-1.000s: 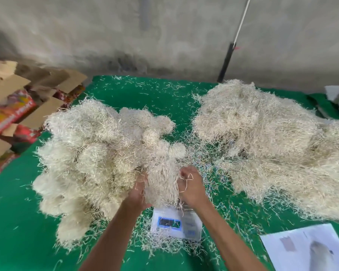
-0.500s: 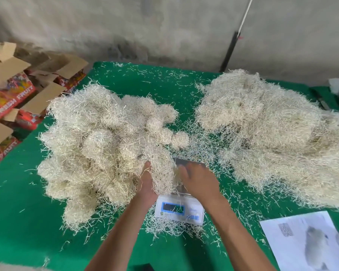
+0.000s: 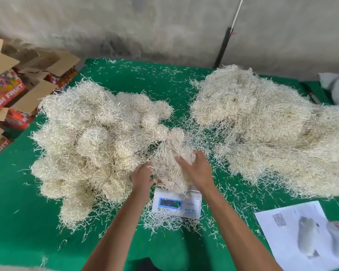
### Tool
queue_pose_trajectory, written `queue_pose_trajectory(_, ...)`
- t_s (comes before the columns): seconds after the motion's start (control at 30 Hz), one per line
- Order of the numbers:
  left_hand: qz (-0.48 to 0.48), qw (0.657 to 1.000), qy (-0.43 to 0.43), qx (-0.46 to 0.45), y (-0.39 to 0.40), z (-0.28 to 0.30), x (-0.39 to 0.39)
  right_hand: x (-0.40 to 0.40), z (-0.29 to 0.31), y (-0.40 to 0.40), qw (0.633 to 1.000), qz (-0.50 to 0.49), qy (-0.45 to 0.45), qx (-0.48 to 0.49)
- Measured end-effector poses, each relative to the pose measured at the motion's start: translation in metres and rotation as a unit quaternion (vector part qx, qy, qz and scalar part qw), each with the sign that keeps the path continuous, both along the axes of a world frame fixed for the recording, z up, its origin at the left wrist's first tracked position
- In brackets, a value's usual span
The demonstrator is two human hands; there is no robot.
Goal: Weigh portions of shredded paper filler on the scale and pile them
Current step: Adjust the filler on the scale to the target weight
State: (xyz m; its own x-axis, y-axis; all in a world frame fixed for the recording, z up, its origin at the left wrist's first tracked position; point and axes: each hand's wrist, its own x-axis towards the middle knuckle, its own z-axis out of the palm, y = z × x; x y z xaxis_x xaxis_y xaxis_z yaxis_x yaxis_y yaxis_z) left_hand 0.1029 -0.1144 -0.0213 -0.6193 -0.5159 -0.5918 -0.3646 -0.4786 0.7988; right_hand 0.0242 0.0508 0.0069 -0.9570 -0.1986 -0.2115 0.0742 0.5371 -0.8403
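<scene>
A small white scale (image 3: 176, 205) with a blue display sits on the green table (image 3: 24, 222) near its front edge. A portion of pale shredded paper filler (image 3: 169, 167) rests over the scale's platform and hides it. My left hand (image 3: 142, 178) presses the portion's left side and my right hand (image 3: 197, 170) cups its right side. A pile of rounded filler clumps (image 3: 90, 145) lies to the left. A bigger loose heap of filler (image 3: 266, 126) spreads on the right.
Loose shreds litter the cloth around the scale. A printed sheet (image 3: 303, 233) with animal pictures lies at front right. Open cardboard fruit boxes (image 3: 14, 92) stand off the table's left edge. A black pole (image 3: 223, 45) leans on the concrete wall behind.
The portion between my hands sat at the left pile's edge, off the scale; now both hands hold it over the scale platform. The camera view has tilted slightly.
</scene>
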Motion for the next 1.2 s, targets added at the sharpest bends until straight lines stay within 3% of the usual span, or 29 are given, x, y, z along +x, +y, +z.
queue_pose_trajectory(0.1,-0.027,0.998,0.005,-0.059,-0.002,-0.006,0.016,0.007,-0.017,0.013,0.996,0.028,-0.067,-0.042)
queue_pose_trajectory(0.17,-0.053,0.997,0.005,-0.061,-0.001,-0.007,0.021,0.012,-0.031,0.025,0.997,0.024,-0.068,-0.007)
queue_pose_trajectory(0.33,-0.059,0.995,-0.003,-0.074,-0.004,-0.019,0.039,0.021,-0.053,0.043,0.997,-0.043,0.034,0.062)
queue_pose_trajectory(0.4,-0.094,0.991,-0.014,-0.092,-0.003,-0.025,0.045,0.023,-0.054,0.045,0.997,-0.047,0.031,0.054)
queue_pose_trajectory(0.53,-0.094,0.994,-0.049,-0.018,0.000,-0.026,0.045,0.024,-0.059,0.046,0.997,-0.053,0.030,0.051)
queue_pose_trajectory(0.7,-0.069,0.998,0.000,0.001,0.010,-0.034,0.019,0.027,-0.060,0.049,0.997,-0.070,0.025,0.030)
queue_pose_trajectory(0.87,-0.130,0.988,-0.011,-0.086,0.018,-0.034,0.001,0.027,-0.061,0.050,0.997,-0.068,0.029,0.002)
queue_pose_trajectory(0.97,-0.178,0.981,0.006,-0.069,0.023,-0.038,0.002,0.028,-0.063,0.052,0.998,-0.060,0.025,-0.013)
queue_pose_trajectory(1.03,-0.119,0.992,0.025,-0.015,0.024,-0.040,0.002,0.029,-0.065,0.054,0.998,-0.060,0.017,-0.019)
queue_pose_trajectory(1.2,-0.037,0.994,-0.043,-0.096,0.018,-0.046,0.012,0.033,-0.069,0.054,0.996,-0.067,0.021,-0.052)
